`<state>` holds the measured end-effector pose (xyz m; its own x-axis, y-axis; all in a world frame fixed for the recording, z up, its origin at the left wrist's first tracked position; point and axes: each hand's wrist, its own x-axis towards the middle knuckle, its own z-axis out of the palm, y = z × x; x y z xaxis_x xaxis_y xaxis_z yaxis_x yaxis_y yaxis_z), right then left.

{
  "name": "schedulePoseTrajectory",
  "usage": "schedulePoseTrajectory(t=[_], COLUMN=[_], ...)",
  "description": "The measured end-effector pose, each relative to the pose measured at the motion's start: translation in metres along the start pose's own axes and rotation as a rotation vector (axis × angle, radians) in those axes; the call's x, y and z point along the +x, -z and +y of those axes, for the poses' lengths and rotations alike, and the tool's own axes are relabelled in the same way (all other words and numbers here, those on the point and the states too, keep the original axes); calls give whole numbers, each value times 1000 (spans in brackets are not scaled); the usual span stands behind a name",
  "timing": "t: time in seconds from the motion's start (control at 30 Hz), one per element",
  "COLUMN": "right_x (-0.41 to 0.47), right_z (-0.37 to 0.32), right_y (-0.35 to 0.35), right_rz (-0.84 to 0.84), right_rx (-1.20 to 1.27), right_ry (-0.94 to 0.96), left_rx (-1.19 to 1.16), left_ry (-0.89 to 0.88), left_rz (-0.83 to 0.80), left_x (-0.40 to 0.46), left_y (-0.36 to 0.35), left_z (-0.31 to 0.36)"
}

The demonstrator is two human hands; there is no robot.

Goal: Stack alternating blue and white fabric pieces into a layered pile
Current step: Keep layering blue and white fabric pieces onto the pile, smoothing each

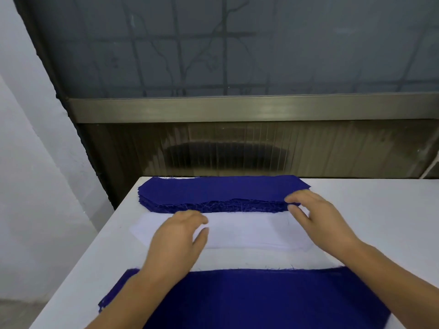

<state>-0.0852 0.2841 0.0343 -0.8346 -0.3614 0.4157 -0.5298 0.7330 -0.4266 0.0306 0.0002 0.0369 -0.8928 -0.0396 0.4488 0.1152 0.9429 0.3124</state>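
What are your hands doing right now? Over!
Left hand and right hand reaching for white fabric pieces. Blue fabric stack behind. Nothing blocking.

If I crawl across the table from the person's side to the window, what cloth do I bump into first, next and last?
Near to far: blue fabric piece at the near edge → white fabric piece, where both hands are → stack of blue fabric pieces at the far edge.

I count two hands, a left hand [177,236] and a right hand [316,217]. I see one stack of blue pieces [213,193] (too many layers to number), one white piece [249,231], one blue piece [261,298] nearest me, and one table [380,210].
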Motion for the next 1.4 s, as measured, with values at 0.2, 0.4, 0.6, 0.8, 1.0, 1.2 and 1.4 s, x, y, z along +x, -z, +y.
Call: schedulePoseTrajectory(t=[0.2, 0.4, 0.6, 0.8, 1.0, 1.2, 1.4], right_x=[64, 76, 92, 96, 94, 90, 83], right_z=[14, 27, 29, 27, 23, 23, 12], right_y=[-36, -47, -44, -41, -43, -47, -50], right_rz=[-61, -131, -196, -224, -180, -93, 8], right_rx=[104, 119, 251, 205, 176, -33, -9], right_ry=[-170, -193, -260, -284, -270, -164, -30], left_rx=[-112, -155, -109, -32, -2, -48, -60], left_ry=[-39, -64, -30, -45, -63, -2, 95], left_rz=[-115, -231, -243, -232, -204, -153, -113], left_x=[68, 115, 133, 139, 137, 138, 144], left_y=[-52, -88, -103, -99, -98, -99, -98], left_z=[11, 20, 24, 26, 29, 25, 24])
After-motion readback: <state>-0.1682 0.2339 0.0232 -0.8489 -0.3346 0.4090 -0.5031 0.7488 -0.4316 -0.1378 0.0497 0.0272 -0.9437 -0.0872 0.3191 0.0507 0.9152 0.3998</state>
